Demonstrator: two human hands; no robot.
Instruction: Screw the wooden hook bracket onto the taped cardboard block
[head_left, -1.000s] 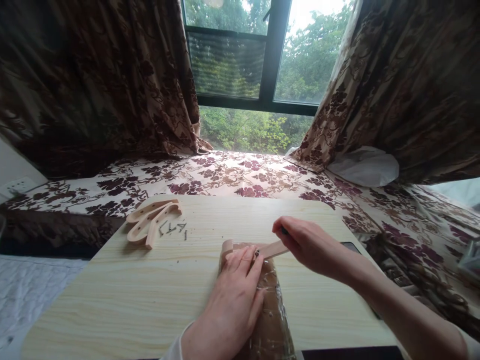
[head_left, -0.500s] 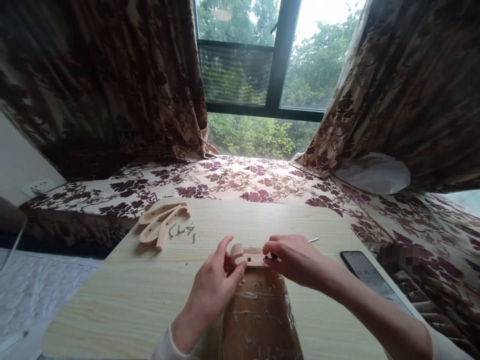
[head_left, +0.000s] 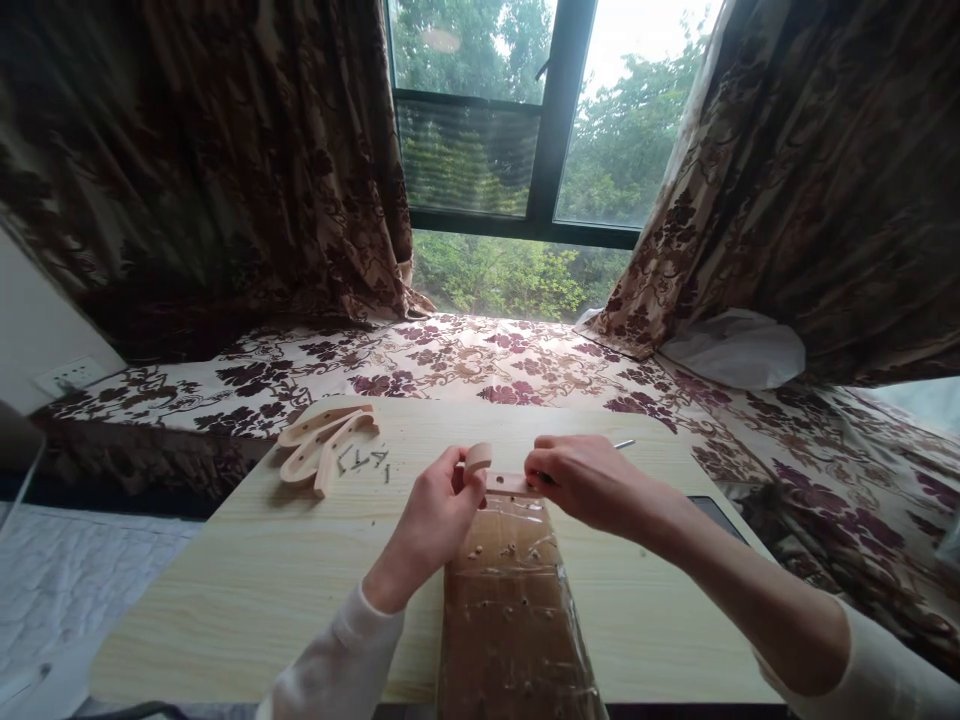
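Observation:
My left hand (head_left: 448,500) pinches the curled end of a pale wooden hook (head_left: 513,483) between thumb and fingers. The hook rests at the far end of a brown, tape-wrapped cardboard box (head_left: 517,640), and a dark screw hole shows in its flat part. At the hook's right end, my right hand (head_left: 574,475) is closed with its fingertips against the wood. A thin metal shaft (head_left: 625,444) sticks out behind that hand and a dark end shows by the fingers, like a screwdriver held in the palm. Whether a screw is in the fingertips is hidden.
Further wooden hooks (head_left: 324,450) lie at the table's far left, with several loose screws (head_left: 360,460) beside them. A phone (head_left: 716,517) is partly covered by my right forearm. The pale wooden table (head_left: 300,590) meets a flower-patterned window seat (head_left: 450,355).
Both hands and the hook have moved farther away across the box top. The hook's curl stands higher in view. The metal shaft has moved along with my right hand.

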